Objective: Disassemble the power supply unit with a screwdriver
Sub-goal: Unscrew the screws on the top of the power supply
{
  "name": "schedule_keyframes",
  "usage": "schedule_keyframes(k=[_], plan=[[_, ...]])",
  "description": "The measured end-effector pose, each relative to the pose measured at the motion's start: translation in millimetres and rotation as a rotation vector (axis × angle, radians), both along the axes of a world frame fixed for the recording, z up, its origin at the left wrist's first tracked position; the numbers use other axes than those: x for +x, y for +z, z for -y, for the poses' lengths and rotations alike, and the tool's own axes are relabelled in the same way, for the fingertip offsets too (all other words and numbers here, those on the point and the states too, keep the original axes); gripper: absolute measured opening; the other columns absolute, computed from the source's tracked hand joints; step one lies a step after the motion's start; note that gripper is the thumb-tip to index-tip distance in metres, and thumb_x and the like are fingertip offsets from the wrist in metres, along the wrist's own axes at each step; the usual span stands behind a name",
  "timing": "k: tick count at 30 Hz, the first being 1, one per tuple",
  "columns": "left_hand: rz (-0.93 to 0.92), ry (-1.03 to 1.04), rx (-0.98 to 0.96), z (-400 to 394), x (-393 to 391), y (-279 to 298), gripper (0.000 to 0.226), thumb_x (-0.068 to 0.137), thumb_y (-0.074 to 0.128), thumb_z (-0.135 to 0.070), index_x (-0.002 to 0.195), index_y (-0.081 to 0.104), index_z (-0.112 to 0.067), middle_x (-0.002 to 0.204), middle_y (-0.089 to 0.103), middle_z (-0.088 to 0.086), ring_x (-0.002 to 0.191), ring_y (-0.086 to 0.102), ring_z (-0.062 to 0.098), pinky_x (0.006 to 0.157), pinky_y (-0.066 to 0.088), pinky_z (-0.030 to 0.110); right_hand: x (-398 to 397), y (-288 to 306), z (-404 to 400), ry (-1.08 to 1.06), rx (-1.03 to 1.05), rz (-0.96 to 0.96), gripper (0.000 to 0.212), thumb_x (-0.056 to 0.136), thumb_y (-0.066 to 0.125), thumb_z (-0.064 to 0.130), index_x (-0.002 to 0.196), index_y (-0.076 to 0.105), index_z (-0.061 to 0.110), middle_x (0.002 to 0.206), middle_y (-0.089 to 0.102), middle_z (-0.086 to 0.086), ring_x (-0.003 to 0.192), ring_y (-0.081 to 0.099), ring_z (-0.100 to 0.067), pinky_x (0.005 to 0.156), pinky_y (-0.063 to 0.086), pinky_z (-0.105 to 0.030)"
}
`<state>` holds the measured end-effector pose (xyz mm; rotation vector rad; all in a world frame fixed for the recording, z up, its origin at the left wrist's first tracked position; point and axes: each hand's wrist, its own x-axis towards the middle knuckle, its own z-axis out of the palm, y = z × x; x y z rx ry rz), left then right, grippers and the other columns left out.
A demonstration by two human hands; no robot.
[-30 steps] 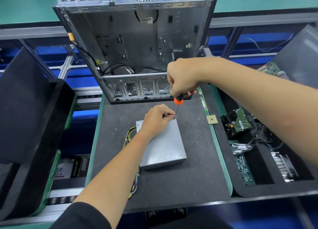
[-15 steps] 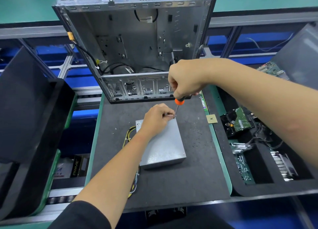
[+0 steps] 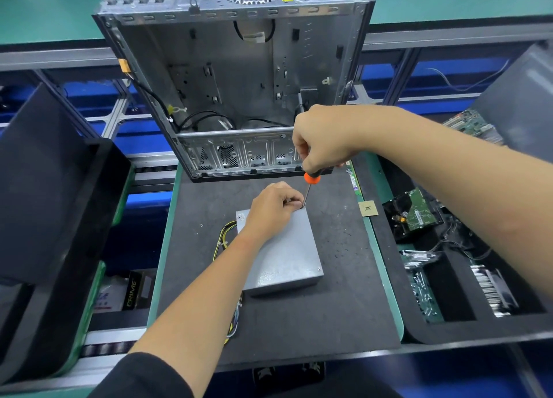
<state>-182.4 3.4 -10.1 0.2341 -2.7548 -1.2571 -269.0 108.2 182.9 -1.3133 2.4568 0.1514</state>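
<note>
A grey metal power supply unit (image 3: 287, 254) lies flat on the black mat (image 3: 344, 308), with a bundle of yellow and black wires (image 3: 225, 239) trailing from its left side. My right hand (image 3: 321, 139) grips a screwdriver (image 3: 309, 185) with an orange collar, held almost upright. Its tip sits at the unit's far right corner. My left hand (image 3: 273, 207) rests on the unit's far end, fingertips pinched around the lower shaft beside the tip. The screw itself is hidden by my fingers.
An empty open computer case (image 3: 239, 83) stands at the back of the mat. A small CPU chip (image 3: 367, 208) lies on the mat's right edge. The black tray (image 3: 449, 332) on the right holds a hard drive (image 3: 414, 215) and circuit boards. Dark bins (image 3: 45, 194) stand left.
My right hand with the screwdriver has shifted slightly right and lower. My left hand and the unit have stayed in place.
</note>
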Motion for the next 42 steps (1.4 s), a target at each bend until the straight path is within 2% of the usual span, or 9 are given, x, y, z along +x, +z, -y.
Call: schedule_keyframes(k=[4, 13, 17, 20, 24, 27, 29, 34, 42], plan=[[-0.005, -0.003, -0.001, 0.2, 0.9, 2.0, 0.017, 0.085, 0.064, -0.014, 0.077, 0.068, -0.028, 0.085, 0.061, -0.011, 0.087, 0.051, 0.010, 0.073, 0.042, 0.032, -1.6, -2.5, 2.9, 0.050, 0.025, -0.022, 0.015, 0.074, 0.068, 0.028, 0.075, 0.072, 0.013, 0.068, 0.071, -0.006, 0.072, 0.069, -0.024, 0.051, 0.043, -0.023], [0.004, 0.014, -0.010, -1.2, 1.5, 3.5, 0.017, 0.086, 0.063, -0.017, 0.076, 0.068, -0.031, 0.084, 0.061, -0.012, 0.084, 0.048, 0.006, 0.068, 0.034, 0.027, -8.4, -3.5, 1.9, 0.036, 0.035, 0.002, 0.015, 0.076, 0.069, 0.030, 0.077, 0.072, 0.015, 0.071, 0.072, -0.005, 0.072, 0.069, -0.021, 0.048, 0.038, -0.020], [0.009, 0.012, -0.011, -1.0, 1.1, 3.6, 0.015, 0.085, 0.065, -0.016, 0.077, 0.068, -0.028, 0.085, 0.061, -0.011, 0.083, 0.048, 0.007, 0.069, 0.035, 0.028, 0.5, 1.0, 9.2, 0.125, 0.108, -0.030, 0.007, 0.072, 0.072, 0.022, 0.078, 0.071, 0.017, 0.072, 0.071, -0.002, 0.072, 0.067, -0.022, 0.061, 0.056, -0.032], [0.007, 0.003, 0.013, -1.9, 1.8, 5.0, 0.019, 0.086, 0.065, -0.017, 0.076, 0.069, -0.034, 0.088, 0.063, -0.013, 0.086, 0.050, 0.007, 0.071, 0.038, 0.029, 8.1, 6.3, 18.6, 0.211, 0.181, -0.078, 0.004, 0.072, 0.071, 0.017, 0.077, 0.070, 0.019, 0.074, 0.072, -0.004, 0.074, 0.068, -0.022, 0.061, 0.055, -0.031], [-0.011, -0.005, 0.062, -1.8, 4.9, 10.1, 0.044, 0.084, 0.067, -0.015, 0.059, 0.056, -0.049, 0.092, 0.067, -0.011, 0.097, 0.056, 0.013, 0.082, 0.047, 0.042, 18.6, 5.9, 31.6, 0.107, 0.192, -0.055, 0.011, 0.068, 0.059, 0.013, 0.069, 0.069, 0.008, 0.059, 0.068, -0.006, 0.057, 0.063, -0.020, 0.048, 0.042, -0.023], [-0.018, 0.000, 0.065, -1.9, 5.4, 10.3, 0.034, 0.084, 0.066, -0.014, 0.066, 0.060, -0.041, 0.090, 0.067, -0.009, 0.095, 0.055, 0.015, 0.083, 0.047, 0.043, 26.1, 5.6, 35.7, 0.022, 0.238, -0.083, 0.024, 0.079, 0.046, 0.016, 0.061, 0.061, 0.009, 0.036, 0.057, -0.002, 0.041, 0.052, -0.014, 0.043, 0.038, -0.021], [-0.016, -0.001, 0.065, -1.4, 5.9, 8.4, 0.021, 0.084, 0.065, -0.012, 0.073, 0.067, -0.029, 0.089, 0.066, -0.009, 0.092, 0.054, 0.015, 0.082, 0.047, 0.042, 27.6, 8.2, 35.5, 0.044, 0.282, -0.115, 0.030, 0.085, 0.043, 0.014, 0.056, 0.051, 0.011, 0.023, 0.042, 0.003, 0.048, 0.050, -0.016, 0.047, 0.037, -0.026], [-0.007, -0.004, 0.050, 0.1, 5.3, 6.5, 0.014, 0.085, 0.063, -0.012, 0.078, 0.070, -0.023, 0.088, 0.064, -0.009, 0.089, 0.051, 0.013, 0.081, 0.046, 0.039, 23.1, 8.2, 33.7, 0.140, 0.365, -0.134, 0.022, 0.083, 0.053, 0.016, 0.063, 0.059, 0.010, 0.058, 0.066, -0.006, 0.056, 0.056, -0.022, 0.050, 0.041, -0.027], [0.002, -0.025, 0.009, -2.5, 5.4, 8.5, 0.008, 0.083, 0.068, -0.024, 0.088, 0.075, -0.026, 0.090, 0.061, -0.010, 0.094, 0.049, 0.010, 0.077, 0.042, 0.031, 14.3, 9.4, 6.4, 0.416, 0.300, -0.358, 0.026, 0.083, 0.065, 0.024, 0.062, 0.051, 0.019, 0.058, 0.046, 0.002, 0.051, 0.042, -0.016, 0.045, 0.030, -0.024]])
